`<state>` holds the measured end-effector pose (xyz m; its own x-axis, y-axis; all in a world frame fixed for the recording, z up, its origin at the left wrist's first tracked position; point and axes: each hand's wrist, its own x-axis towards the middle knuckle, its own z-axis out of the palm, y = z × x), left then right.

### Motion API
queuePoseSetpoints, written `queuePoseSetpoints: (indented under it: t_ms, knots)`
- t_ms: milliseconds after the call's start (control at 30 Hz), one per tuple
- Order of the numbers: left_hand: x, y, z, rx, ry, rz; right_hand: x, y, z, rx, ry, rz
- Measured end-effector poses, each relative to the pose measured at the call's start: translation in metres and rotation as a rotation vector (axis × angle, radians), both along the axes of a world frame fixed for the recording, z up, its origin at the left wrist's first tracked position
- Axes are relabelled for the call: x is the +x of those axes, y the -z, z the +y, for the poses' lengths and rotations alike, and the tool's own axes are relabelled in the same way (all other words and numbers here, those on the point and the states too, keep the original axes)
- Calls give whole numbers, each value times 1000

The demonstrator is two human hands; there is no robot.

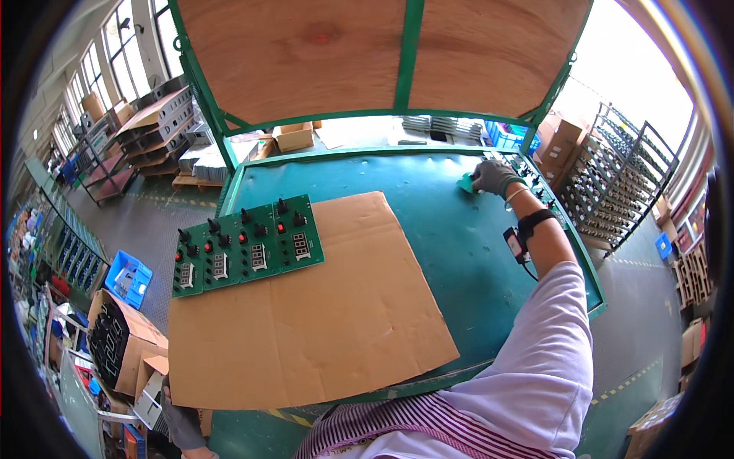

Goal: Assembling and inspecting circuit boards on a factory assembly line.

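My right hand (493,177), in a grey glove, reaches to the far right of the green bench top (428,199). Its fingers are closed on a small flat green piece (465,183), whose kind I cannot make out. At the lower left, my gloved left hand (182,421) grips the near left corner of a large brown cardboard sheet (321,329); part of the hand is hidden by it. A row of several joined green circuit boards (248,243) lies on the sheet's far left part, with black knobs, red buttons and digit displays.
More small parts (535,180) line the bench's right edge. A green-framed wooden panel (306,53) rises over the far side. Loaded racks (619,176) stand at the right. Open cartons (122,336) and a blue crate (128,279) are on the left.
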<state>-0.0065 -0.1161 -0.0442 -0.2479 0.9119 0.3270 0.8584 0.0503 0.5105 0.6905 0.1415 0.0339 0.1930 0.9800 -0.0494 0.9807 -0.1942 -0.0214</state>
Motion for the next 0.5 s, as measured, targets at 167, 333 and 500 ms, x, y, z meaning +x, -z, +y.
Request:
queuePoseSetpoints:
  t_ms: [167,333,500]
  knots:
    - [-41,56,3,147,-20,-276,-31,0,18,118,-67,481]
    - [-38,39,11,55,36,-9,-9,-8,12,-39,-146,-128]
    - [-33,43,15,41,93,-820,19,42,25,-154,-52,-237]
